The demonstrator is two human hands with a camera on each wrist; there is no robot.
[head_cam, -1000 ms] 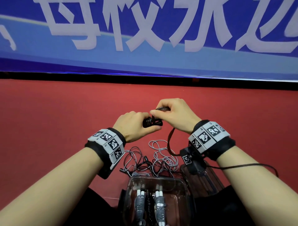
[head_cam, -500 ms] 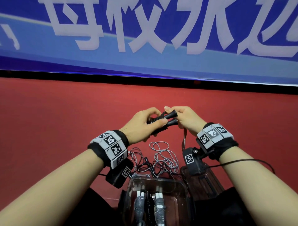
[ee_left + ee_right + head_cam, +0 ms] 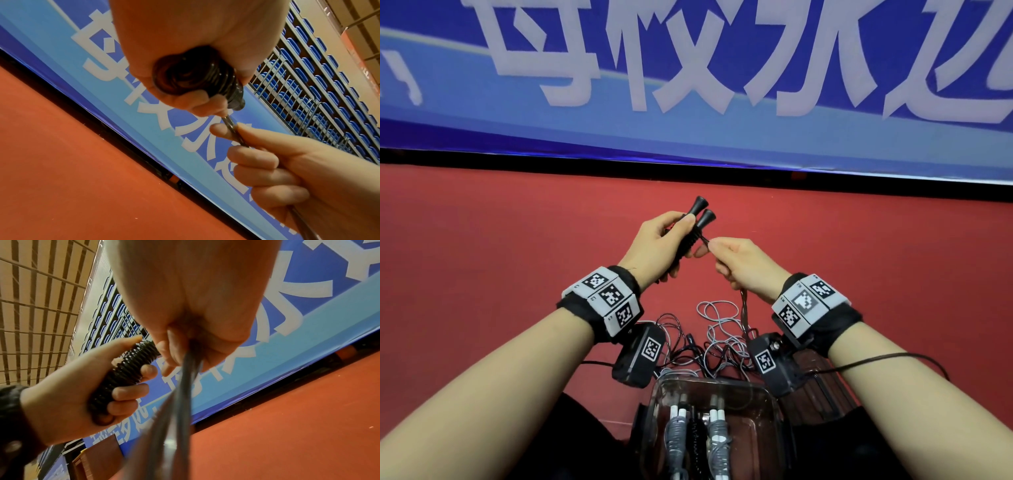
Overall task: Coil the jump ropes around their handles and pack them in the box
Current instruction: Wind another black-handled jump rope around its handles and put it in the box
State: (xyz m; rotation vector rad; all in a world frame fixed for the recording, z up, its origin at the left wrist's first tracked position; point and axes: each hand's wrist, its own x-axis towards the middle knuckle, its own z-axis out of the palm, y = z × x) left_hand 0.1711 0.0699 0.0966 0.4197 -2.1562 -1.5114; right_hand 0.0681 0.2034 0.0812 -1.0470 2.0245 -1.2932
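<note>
My left hand (image 3: 667, 240) grips two black ribbed jump rope handles (image 3: 697, 222) held together, their flared ends pointing up and away. In the right wrist view the ribbed handles (image 3: 127, 374) sit in that left fist. My right hand (image 3: 736, 263) pinches the dark rope (image 3: 232, 128) just beside the handles, and the rope (image 3: 743, 308) hangs down from this fist. A clear plastic box (image 3: 767, 394) below holds coiled ropes with white handles (image 3: 717, 431). Loose grey and black ropes (image 3: 719, 329) lie tangled on the floor beyond the box.
The floor (image 3: 500, 274) is red matting, bounded by a blue banner (image 3: 688, 85) with white characters at the back. A second dark clear container (image 3: 822, 387) sits right of the box. Blue stadium seats (image 3: 320, 78) rise behind the banner.
The handles have turned from lying sideways to pointing up and away in my left hand. My right hand left the handle ends, dropped lower and now pinches the rope beside them.
</note>
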